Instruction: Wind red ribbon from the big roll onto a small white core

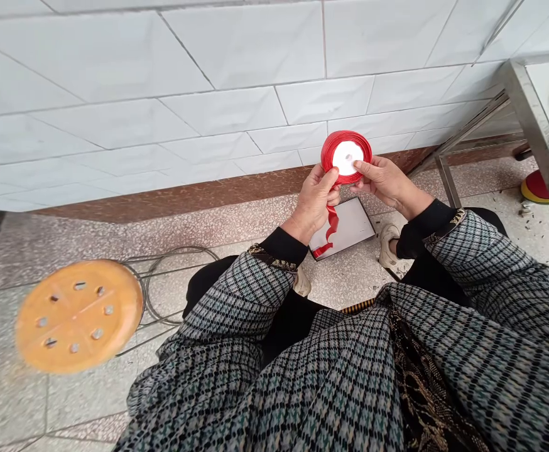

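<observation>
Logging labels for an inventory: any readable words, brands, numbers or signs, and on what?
None readable.
Red ribbon spool, held by the left hand and right hand: no print discernible on the visible white centre; fingertips cover part.
Dark-rimmed white panel on the floor: no lettering visible; small specks only.
Orange stool: holes, no lettering visible; slightly blurred.

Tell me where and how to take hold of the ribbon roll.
Best pinch the ribbon roll at its top rim, probably from above: the left hand and right hand hold its lower sides, leaving that stretch of the flat, round roll uncovered.
</observation>
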Action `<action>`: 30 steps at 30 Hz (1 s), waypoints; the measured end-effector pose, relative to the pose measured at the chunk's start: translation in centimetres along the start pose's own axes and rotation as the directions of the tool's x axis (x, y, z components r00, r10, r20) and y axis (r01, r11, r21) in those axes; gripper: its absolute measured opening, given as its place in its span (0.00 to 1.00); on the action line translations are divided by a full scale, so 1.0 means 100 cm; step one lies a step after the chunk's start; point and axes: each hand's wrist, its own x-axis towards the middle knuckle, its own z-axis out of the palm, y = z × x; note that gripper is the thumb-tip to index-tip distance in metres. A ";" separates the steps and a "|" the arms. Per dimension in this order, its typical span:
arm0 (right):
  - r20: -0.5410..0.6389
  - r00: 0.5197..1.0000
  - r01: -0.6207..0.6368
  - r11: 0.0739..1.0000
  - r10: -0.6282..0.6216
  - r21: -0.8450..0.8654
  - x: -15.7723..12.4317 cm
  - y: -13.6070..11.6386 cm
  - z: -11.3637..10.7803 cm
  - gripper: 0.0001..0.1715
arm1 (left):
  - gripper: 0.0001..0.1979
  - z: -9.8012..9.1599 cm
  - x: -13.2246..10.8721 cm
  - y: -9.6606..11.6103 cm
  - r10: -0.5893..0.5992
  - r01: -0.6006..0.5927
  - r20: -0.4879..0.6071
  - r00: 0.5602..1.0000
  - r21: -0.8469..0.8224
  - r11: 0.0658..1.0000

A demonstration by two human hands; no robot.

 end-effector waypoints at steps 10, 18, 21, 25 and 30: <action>0.015 1.000 0.026 0.993 -0.025 -0.118 -0.006 -0.038 -0.033 0.27 | 0.07 -0.016 -0.003 0.001 -0.095 0.096 0.341 0.935 0.016 0.995; 0.031 0.999 -0.028 0.975 0.036 -0.221 -0.016 -0.052 -0.031 0.23 | 0.05 -0.020 -0.004 0.005 -0.196 0.128 0.441 0.876 0.179 0.976; 0.036 0.999 -0.008 0.975 0.017 -0.223 -0.017 -0.055 -0.033 0.24 | 0.12 -0.020 -0.004 0.004 -0.212 0.092 0.495 0.843 0.256 0.962; 0.007 0.999 0.053 0.980 -0.053 -0.192 -0.014 -0.059 -0.044 0.24 | 0.15 -0.024 0.002 -0.005 -0.141 -0.089 0.417 0.898 0.486 0.870; -0.147 0.978 0.124 0.977 -0.150 -0.171 -0.005 -0.062 -0.068 0.23 | 0.06 -0.032 0.006 -0.002 0.119 -0.338 0.338 0.933 0.718 0.609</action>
